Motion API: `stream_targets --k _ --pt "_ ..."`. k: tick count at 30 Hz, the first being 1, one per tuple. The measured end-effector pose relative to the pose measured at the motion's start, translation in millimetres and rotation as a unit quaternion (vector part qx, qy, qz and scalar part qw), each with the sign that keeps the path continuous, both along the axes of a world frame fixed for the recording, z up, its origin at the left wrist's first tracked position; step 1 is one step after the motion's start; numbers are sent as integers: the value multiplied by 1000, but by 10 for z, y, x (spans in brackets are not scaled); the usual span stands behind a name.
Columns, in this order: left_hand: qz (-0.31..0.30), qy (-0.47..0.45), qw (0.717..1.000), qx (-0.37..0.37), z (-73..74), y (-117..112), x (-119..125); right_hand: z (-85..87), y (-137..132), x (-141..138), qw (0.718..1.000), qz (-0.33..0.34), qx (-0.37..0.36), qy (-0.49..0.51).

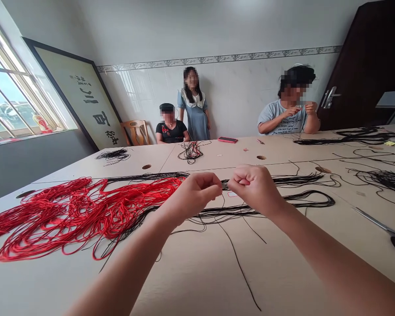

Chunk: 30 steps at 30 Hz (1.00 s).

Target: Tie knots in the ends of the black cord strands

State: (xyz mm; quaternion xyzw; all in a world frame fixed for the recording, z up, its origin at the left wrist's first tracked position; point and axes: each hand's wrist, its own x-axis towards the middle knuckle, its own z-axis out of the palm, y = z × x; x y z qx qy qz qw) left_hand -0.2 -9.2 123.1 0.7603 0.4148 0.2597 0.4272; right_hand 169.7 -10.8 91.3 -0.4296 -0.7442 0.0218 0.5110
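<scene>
My left hand (199,193) is closed, thumb against curled fingers, above the middle of the table. Facing it a short gap away, my right hand (256,188) is also closed in a fist-like pinch. What either one grips is too small or hidden to make out. Behind and below them run bundles of black cord (311,199), partly covered by my hands. A large tangled heap of red cord (118,210) spreads to the left of my left forearm. One loose black strand (238,259) trails toward the table's near edge.
Scissors (378,226) lie at the right edge. Farther back are a mixed black-and-red cord bundle (191,152), a red-edged phone (227,140) and more black cord (386,180). Several people are across the table (197,272); one person's hands (301,109) are raised, fingers pinched.
</scene>
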Motion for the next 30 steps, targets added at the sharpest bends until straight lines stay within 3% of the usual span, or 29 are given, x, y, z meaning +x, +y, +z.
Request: stream_targets --k 9,14,21,25,30 --pt "-4 23 1000 -14 -17 13 -22 6 -3 0 1000 -3 20 22" --pt "-5 -16 1000 -16 -9 12 -9 10 6 7 1000 6 4 20" --pt "-30 6 1000 -8 -29 -2 -5 -11 42 4 1000 10 -13 -6" --pt "-12 24 1000 -7 -59 14 2 -68 119 20 999 6 -33 -22" --pt "48 4 999 -12 -84 90 19 -91 199 110 995 -101 -16 6"
